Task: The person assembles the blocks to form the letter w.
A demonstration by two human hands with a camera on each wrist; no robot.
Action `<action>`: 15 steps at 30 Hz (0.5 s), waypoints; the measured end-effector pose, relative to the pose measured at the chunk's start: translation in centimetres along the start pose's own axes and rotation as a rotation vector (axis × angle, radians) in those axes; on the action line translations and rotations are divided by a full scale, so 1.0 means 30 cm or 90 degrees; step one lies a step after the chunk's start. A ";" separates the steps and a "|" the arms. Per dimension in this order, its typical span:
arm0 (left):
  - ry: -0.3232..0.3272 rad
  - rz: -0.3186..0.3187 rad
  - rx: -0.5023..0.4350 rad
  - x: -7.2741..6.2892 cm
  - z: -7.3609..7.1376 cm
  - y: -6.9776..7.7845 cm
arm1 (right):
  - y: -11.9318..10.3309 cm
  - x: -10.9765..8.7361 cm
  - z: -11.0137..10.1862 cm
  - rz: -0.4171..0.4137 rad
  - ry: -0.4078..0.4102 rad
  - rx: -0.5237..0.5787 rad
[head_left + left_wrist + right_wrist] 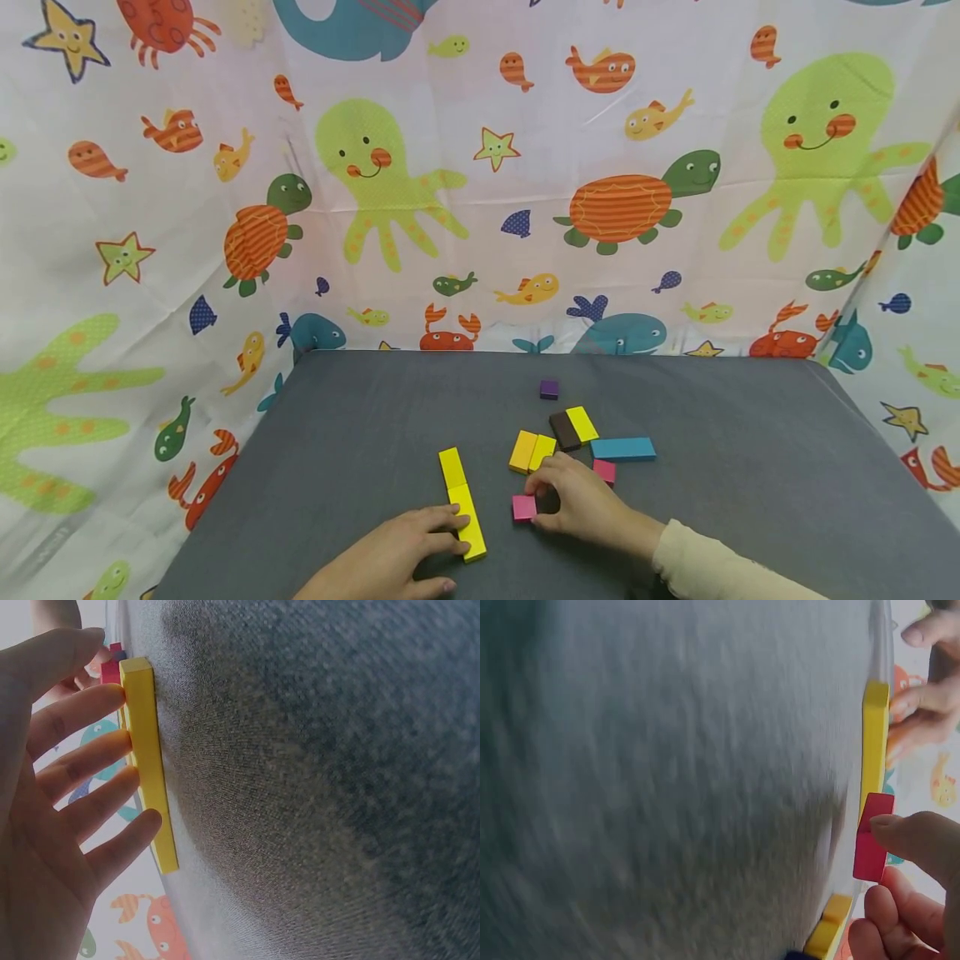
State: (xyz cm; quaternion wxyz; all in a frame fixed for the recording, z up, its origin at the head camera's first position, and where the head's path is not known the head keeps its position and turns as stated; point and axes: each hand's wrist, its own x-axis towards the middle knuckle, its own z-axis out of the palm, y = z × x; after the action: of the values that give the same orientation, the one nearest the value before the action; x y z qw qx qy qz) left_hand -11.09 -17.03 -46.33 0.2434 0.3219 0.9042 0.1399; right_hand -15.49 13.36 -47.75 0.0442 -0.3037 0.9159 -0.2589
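Note:
In the head view, two yellow blocks lie end to end: a shorter far block [452,468] and a longer near block [474,542]. My left hand [397,554] reaches in from the left, its extended fingertips touching the near one. The left wrist view shows those fingers [112,742] spread along the side of the yellow row. Just right of the row, my right hand [585,504] pinches a small pink block [523,508] between thumb and fingers. The thumb [911,836] lies on the pink block [870,859] in the right wrist view.
Beyond the right hand sit an orange block [522,451] against a yellow one [542,452], a dark brown block [562,432] against another yellow one [582,424], a blue block [623,450], a second pink block [604,472] and a purple block [550,390]. A sea-animal curtain [480,200] surrounds the grey table [360,433].

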 end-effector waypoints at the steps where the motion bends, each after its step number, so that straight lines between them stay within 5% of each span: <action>1: 0.000 0.001 0.002 -0.001 0.000 -0.001 | -0.005 -0.006 0.003 -0.001 -0.007 0.010; 15: 0.013 0.018 0.008 -0.004 0.005 -0.010 | -0.049 -0.048 0.037 0.002 -0.076 0.081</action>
State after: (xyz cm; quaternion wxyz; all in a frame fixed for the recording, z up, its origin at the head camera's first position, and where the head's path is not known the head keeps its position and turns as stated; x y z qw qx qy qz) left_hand -11.10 -17.33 -46.54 0.2301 0.3346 0.9029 0.1406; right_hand -13.26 12.68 -48.08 0.1185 -0.3139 0.8937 -0.2979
